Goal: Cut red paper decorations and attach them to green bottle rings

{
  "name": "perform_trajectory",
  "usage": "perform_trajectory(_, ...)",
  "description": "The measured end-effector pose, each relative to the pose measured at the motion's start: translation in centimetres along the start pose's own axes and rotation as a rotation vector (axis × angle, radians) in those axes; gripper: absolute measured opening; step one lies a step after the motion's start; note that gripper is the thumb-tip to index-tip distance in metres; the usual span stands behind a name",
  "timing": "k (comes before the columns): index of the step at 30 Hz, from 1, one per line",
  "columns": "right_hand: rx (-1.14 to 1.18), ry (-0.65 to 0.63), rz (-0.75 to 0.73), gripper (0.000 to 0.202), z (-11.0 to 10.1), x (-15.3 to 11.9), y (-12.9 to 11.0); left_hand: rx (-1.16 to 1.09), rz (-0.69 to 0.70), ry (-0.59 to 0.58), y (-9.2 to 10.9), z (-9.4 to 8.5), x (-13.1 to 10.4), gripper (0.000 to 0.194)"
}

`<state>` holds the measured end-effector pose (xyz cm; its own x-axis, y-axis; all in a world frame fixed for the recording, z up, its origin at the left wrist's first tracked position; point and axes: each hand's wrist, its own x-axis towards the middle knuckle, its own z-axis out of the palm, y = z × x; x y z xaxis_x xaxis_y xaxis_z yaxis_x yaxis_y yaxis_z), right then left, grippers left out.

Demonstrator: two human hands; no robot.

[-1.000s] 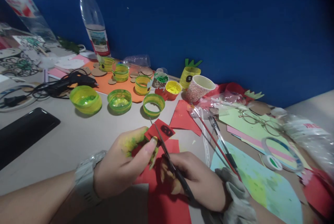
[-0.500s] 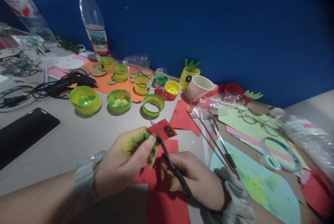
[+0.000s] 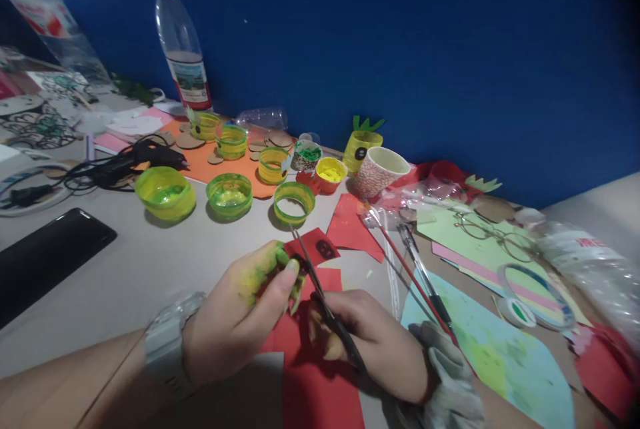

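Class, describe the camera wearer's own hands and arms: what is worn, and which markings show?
The left hand has green and yellow paint-like smears, and a pale grey watch circles its wrist. The left forearm shows no sleeve. Behind the right hand, gathered grey cloth circles the wrist; whether cuff or hair band, I cannot tell.

Scissors [image 3: 326,309]: smooth metal blades. Red piece [image 3: 311,246]: matt paper. Phone [image 3: 55,259]: glossy, smooth. Red-capped bottle [image 3: 181,39]: clear, shiny plastic.
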<state>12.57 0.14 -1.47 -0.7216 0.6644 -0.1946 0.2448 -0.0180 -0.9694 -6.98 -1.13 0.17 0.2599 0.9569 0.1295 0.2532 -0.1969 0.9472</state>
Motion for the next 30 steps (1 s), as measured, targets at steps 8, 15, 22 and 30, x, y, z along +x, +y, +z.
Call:
perform_trajectory(8, -0.017, 0.009, -0.004, 0.053, -0.20, -0.06, -0.07, 0.036, 0.027, 0.017, -0.13, 0.03, -0.13, 0.025)
perform_trajectory(15, -0.043, -0.001, 0.006, 0.050, -0.25, -0.13, -0.14, 0.078, 0.056, 0.030, 0.04, -0.06, -0.04, 0.024)
perform_trajectory(22, -0.039, -0.004, 0.010, 0.053, -0.27, -0.17, -0.04, 0.070, 0.073, 0.024, -0.06, -0.05, 0.16, 0.022)
perform_trajectory(30, -0.011, 0.005, 0.054, 0.040, -0.12, -0.37, 0.37, 0.026, 0.061, 0.005, 0.60, -0.44, 0.24, 0.023)
